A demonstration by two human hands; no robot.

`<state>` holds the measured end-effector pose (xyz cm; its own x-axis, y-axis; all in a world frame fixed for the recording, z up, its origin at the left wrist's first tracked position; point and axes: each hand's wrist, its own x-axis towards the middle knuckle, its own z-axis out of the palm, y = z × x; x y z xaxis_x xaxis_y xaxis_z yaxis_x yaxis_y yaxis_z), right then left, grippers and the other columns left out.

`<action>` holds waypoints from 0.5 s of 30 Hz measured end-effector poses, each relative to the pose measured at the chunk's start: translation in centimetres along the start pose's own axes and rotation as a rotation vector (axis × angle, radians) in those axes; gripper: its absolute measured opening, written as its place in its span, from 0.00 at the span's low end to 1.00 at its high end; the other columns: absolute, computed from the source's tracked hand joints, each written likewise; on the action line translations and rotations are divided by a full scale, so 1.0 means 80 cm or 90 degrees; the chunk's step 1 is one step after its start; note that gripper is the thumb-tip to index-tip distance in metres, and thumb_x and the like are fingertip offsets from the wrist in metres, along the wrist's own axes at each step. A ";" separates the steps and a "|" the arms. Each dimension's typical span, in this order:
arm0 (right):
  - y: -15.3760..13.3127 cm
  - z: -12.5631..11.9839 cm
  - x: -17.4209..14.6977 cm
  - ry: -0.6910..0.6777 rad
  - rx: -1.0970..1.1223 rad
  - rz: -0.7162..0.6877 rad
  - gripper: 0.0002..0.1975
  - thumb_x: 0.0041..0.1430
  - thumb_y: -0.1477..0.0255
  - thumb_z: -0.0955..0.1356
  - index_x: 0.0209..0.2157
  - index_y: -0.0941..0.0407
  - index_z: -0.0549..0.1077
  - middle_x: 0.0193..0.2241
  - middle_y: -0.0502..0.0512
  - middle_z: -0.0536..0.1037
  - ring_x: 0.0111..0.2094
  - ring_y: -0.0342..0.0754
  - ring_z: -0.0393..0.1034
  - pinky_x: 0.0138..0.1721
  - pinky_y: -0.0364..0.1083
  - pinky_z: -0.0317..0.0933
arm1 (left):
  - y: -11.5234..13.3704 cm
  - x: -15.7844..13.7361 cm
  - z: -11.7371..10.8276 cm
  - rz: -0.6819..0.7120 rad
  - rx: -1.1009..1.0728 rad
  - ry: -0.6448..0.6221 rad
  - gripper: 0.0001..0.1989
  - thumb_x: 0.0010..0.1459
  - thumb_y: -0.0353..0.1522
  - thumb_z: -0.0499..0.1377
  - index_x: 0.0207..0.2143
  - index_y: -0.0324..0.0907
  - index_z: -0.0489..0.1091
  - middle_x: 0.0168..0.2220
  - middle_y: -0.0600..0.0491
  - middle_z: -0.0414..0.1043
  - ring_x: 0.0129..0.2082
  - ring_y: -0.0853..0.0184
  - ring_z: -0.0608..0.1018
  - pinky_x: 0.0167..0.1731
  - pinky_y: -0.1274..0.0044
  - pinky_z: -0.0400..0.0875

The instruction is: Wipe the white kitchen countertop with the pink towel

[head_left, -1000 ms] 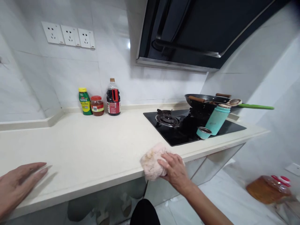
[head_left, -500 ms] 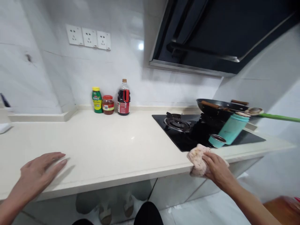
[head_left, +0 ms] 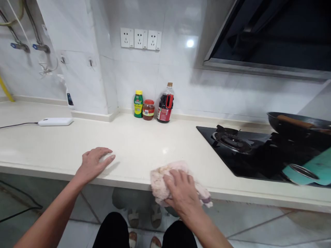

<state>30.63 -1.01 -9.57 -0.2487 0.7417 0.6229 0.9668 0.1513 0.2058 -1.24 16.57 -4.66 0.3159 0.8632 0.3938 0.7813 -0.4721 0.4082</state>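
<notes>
My right hand (head_left: pixel 182 193) grips a pale pink cleaning cloth (head_left: pixel 162 182) at the front edge of the cream countertop (head_left: pixel 121 137). Part of the cloth lies on the top, and part hangs over the edge. My left hand (head_left: pixel 94 164) is over the counter to the left, with thumb and fingers apart and nothing held. Against the wall stand a green bottle with a yellow cap (head_left: pixel 138 104), a red-lidded jar (head_left: pixel 148 110) and a large bottle of dark liquid (head_left: pixel 165 105).
At the right is a black gas hob (head_left: pixel 230 151) bearing a wok (head_left: pixel 289 124) and a turquoise canister (head_left: pixel 320 168) with its cup-like lid (head_left: pixel 301 174). A range hood (head_left: pixel 271 44) overhangs it. On the left lie a white corded device (head_left: pixel 55 121) and a spray bottle (head_left: pixel 68 96).
My right hand has wiped leftward along the counter's front edge with the cloth, away from the hob. The view has turned left, bringing the pipes and white device into sight.
</notes>
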 end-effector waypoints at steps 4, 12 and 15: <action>-0.077 0.022 0.061 0.013 0.032 -0.065 0.39 0.42 0.56 0.81 0.52 0.54 0.67 0.46 0.64 0.72 0.42 0.61 0.62 0.39 0.56 0.59 | -0.005 0.001 0.001 -0.004 -0.006 0.022 0.27 0.60 0.54 0.51 0.46 0.47 0.77 0.54 0.48 0.76 0.58 0.52 0.73 0.62 0.60 0.56; -0.095 0.025 0.057 0.112 0.143 -0.137 0.13 0.68 0.72 0.66 0.53 0.50 0.68 0.48 0.55 0.72 0.46 0.54 0.63 0.40 0.53 0.56 | -0.005 0.002 -0.005 -0.037 -0.004 0.037 0.26 0.58 0.54 0.51 0.42 0.47 0.77 0.51 0.49 0.78 0.57 0.51 0.74 0.63 0.59 0.56; -0.042 0.012 0.014 0.131 0.182 -0.085 0.12 0.69 0.74 0.64 0.52 0.52 0.69 0.49 0.57 0.73 0.48 0.56 0.64 0.42 0.53 0.56 | -0.004 0.002 -0.007 -0.037 0.004 0.025 0.26 0.57 0.54 0.51 0.42 0.47 0.77 0.51 0.49 0.78 0.57 0.50 0.74 0.61 0.59 0.59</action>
<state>27.15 -0.04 -10.30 -0.3526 0.5607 0.7492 0.8948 0.4363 0.0946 -1.74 16.70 -4.25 0.2490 0.8813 0.4015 0.8010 -0.4205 0.4262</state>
